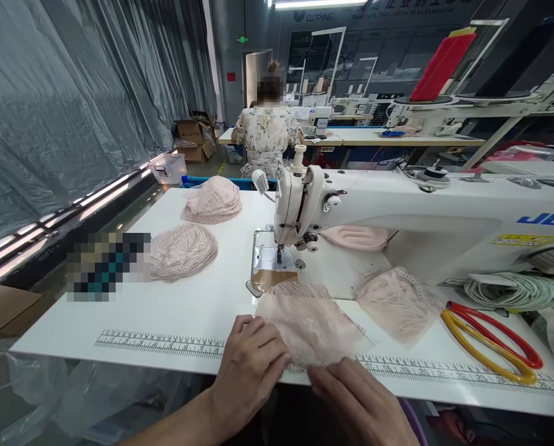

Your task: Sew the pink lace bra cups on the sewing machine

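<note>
A pale pink lace piece (312, 319) lies on the white sewing table just in front of the sewing machine's presser foot (279, 255). My left hand (253, 359) is at its left edge, fingers curled and closed on the fabric. At its near edge, by the table's front, my right hand (358, 396) has its fingers pressed together on the lace; its thumb is mostly hidden. Another pink lace piece (398, 303) rests to the right. The white sewing machine (421, 198) stands behind the fabric, its needle area short of the lace.
Two stacks of lace pieces, a rear stack (214, 199) and a nearer stack (184, 251), sit at left. Yellow-handled and red scissors (488, 347) lie at right near coiled cord (514, 294). A printed ruler (160, 344) runs along the front edge. A person (265, 133) sits ahead.
</note>
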A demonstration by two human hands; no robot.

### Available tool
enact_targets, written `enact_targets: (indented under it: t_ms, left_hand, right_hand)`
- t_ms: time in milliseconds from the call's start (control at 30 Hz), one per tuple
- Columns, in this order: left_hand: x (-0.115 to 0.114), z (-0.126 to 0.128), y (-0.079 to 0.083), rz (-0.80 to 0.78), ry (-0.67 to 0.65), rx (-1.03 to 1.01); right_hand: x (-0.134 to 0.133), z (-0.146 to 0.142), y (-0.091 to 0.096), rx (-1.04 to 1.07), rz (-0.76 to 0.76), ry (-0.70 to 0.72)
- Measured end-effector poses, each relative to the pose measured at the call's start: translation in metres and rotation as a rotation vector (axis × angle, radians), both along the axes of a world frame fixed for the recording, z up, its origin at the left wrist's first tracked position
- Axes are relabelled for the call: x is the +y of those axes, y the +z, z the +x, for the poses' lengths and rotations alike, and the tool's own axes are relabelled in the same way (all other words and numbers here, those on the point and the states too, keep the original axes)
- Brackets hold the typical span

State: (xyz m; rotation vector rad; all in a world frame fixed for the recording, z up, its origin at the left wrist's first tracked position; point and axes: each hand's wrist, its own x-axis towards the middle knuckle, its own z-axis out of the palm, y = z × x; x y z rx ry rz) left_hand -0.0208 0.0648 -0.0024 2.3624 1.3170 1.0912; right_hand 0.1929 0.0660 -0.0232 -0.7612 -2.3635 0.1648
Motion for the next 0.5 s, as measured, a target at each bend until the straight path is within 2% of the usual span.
enact_targets:
  t_ms: [233, 433, 500]
  left_hand:
    - [-0.004, 0.002, -0.005, 0.043, 0.025, 0.004]
    - [-0.005, 0.002, -0.006, 0.098, 0.027, 0.033]
    - [-0.006, 0.001, -0.006, 0.135, 0.026, 0.065]
  right_hand:
    - [-0.001, -0.005, -0.011, 0.038, 0.102, 0.022]
    - [-0.001, -0.004, 0.000, -0.007, 0.288, 0.013]
    - [-0.002, -0.005, 0.004, -0.009, 0.309, 0.001]
